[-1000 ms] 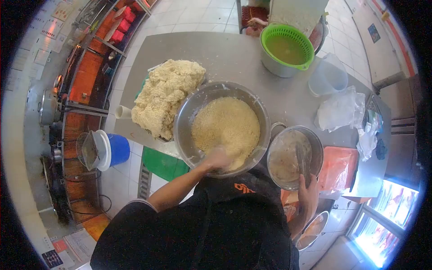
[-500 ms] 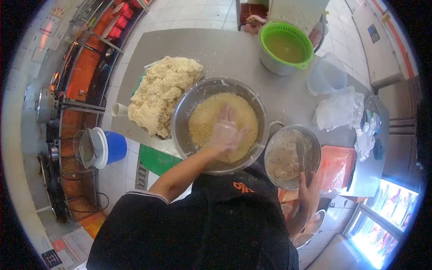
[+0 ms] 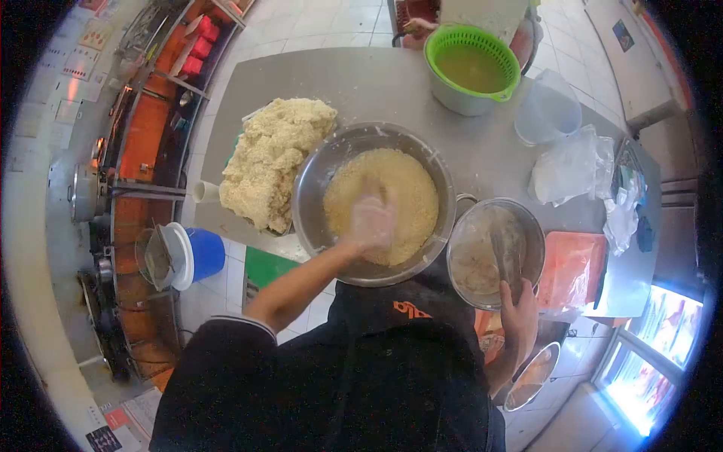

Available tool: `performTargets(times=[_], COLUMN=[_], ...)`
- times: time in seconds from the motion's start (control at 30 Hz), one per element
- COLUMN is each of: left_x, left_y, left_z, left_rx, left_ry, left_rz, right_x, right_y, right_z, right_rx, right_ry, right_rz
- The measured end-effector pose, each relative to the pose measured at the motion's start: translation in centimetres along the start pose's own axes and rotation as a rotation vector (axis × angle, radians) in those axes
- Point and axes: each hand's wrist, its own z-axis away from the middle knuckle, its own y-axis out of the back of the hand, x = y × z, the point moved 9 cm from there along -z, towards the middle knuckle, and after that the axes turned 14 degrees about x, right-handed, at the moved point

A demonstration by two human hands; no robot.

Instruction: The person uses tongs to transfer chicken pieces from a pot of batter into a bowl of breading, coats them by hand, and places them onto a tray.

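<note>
My left hand point(image 3: 373, 220) is in a wide steel bowl point(image 3: 310, 255), on pale yellow crumbs point(image 3: 419, 197). It is coated whitish and smeared by motion; its fingers look stretched out, their tips partly lost in the crumbs. Anything under the palm is hidden. My right hand point(image 3: 519, 309) is closed around the lower end of metal tongs point(image 3: 509, 252). The tongs' far end reaches into a steel pan point(image 3: 539, 235) of cloudy, beige batter-like liquid point(image 3: 474, 260), where pale pieces show faintly. The pan's loop handle is beside the bowl.
A large heap of crumbly, pale yellow food point(image 3: 275, 162) stands left of the bowl. Behind are a green colander point(image 3: 515, 84) in a tub and a clear plastic container point(image 3: 548, 109). Plastic bags point(image 3: 568, 173) and a red tray point(image 3: 576, 267) lie right. A blue bucket point(image 3: 207, 256) is left of the table.
My left hand has shifted slightly within the crumbs; its spread fingers are now blurred. The right hand keeps hold of the tongs in the pan. The whole view has shifted a little.
</note>
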Motion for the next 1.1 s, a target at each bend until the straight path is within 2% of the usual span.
performTargets(times=[0.07,0.13,0.17,0.23,0.3,0.37,0.4,0.43,0.5,0.7,0.8,0.87,0.93,0.97,1.03,1.1], left_x=[-3.5,-5.1,-5.3,-6.3,-6.6,-6.9,-6.3,-6.6,-6.0,-7.7,-8.2,-4.9,-1.8,0.1,1.9,2.5], left_y=[-2.7,-3.2,-0.4,0.3,-1.5,-6.4,-6.1,-5.5,1.0,2.9,6.0,5.9,7.2,8.7,7.8,1.6], left_z=[0.0,-1.2,-2.5,-2.9,-2.2,-0.4,-0.6,-0.2,-0.9,-1.2,-1.8,-2.4,-1.4,0.3,2.1,4.5], left_rx=[0.008,-0.154,-0.314,-0.510,-0.591,-0.592,-0.594,-0.560,-0.493,-0.129,-0.056,0.023,0.169,0.269,0.211,-0.127], left_ry=[0.208,0.389,0.472,0.599,0.697,0.709,0.709,0.757,0.841,0.703,0.721,0.435,0.264,0.231,0.254,0.292], left_rz=[0.139,0.316,0.416,0.496,0.489,0.668,0.759,0.716,0.627,0.577,0.548,0.669,0.522,0.319,0.081,0.103], right_x=[0.1,0.3,0.4,-0.2,-0.1,-0.2,-0.2,-0.3,-0.7,0.9,0.7,0.2,-0.8,-0.8,-0.5,-0.3], right_y=[0.3,0.6,0.8,0.4,-0.1,-0.2,-0.1,0.1,0.5,-0.1,0.0,0.3,0.6,0.6,0.5,0.2], right_z=[0.2,0.1,0.0,-0.4,-0.7,-1.0,-0.9,-0.8,-0.5,0.1,0.1,0.3,0.3,0.2,0.3,0.4], right_rx=[0.004,0.021,0.024,0.042,0.008,0.020,0.043,0.066,0.048,0.018,-0.014,-0.008,0.017,0.004,-0.023,-0.006], right_ry=[-0.004,0.021,0.031,0.051,0.062,0.081,0.094,0.104,0.072,0.046,0.008,0.012,0.048,0.032,-0.019,-0.005], right_rz=[-0.016,-0.022,0.005,0.018,-0.023,-0.032,-0.020,-0.009,-0.036,-0.002,0.008,-0.003,-0.035,-0.029,-0.018,-0.002])
